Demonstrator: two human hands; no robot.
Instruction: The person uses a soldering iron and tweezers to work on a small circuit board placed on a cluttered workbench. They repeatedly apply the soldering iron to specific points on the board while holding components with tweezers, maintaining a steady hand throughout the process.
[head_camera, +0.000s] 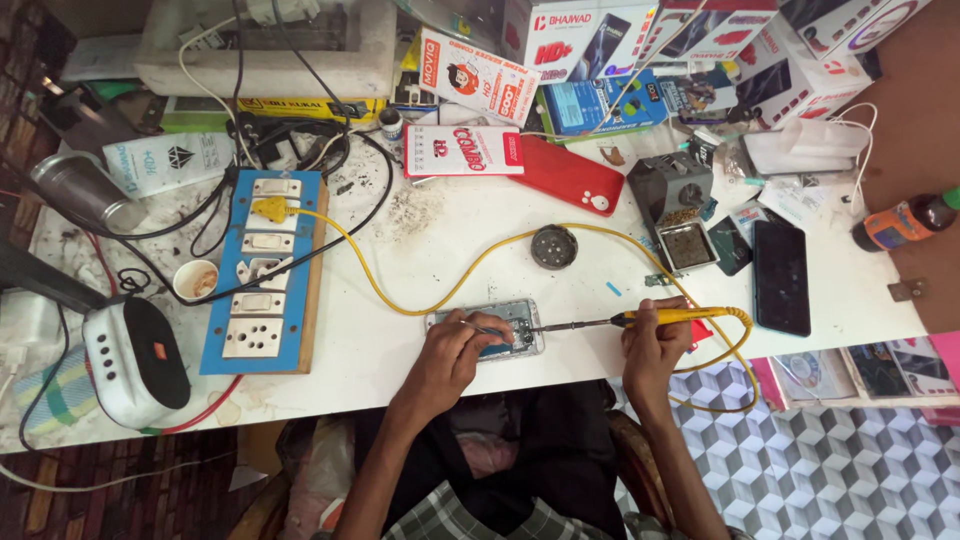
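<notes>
**Two hands working over an opened phone at the tabletop's near edge**

The person is sitting at a white tabletop (420, 330), with an opened phone (490, 328) lying flat near its front edge, its insides facing up. The left hand (450, 355) is resting on the phone's left half, its grip closing together on thin tweezers (487, 330) whose tips are pointing into the phone's middle. The right hand (652, 345) is sitting just right of the phone, its grip clamping around the yellow handle of a soldering iron (640, 319); the iron is lying nearly level, and its dark metal tip is reaching left to the phone's right part, close to the tweezers' tips. Whether the tip is touching the board cannot be told.

A yellow cable (400, 300) is running from the iron's handle, looping off the tabletop's edge and back across behind the phone to a yellow plug in a blue switch board (262, 270) at the left. A round dark tin (553, 246) is standing behind the phone, a grey soldering station (672, 195) further right, and a black phone (781, 276) is lying face up beyond the right hand. A red phone case (566, 175) and printed boxes (640, 60) are crowding the far side.
</notes>
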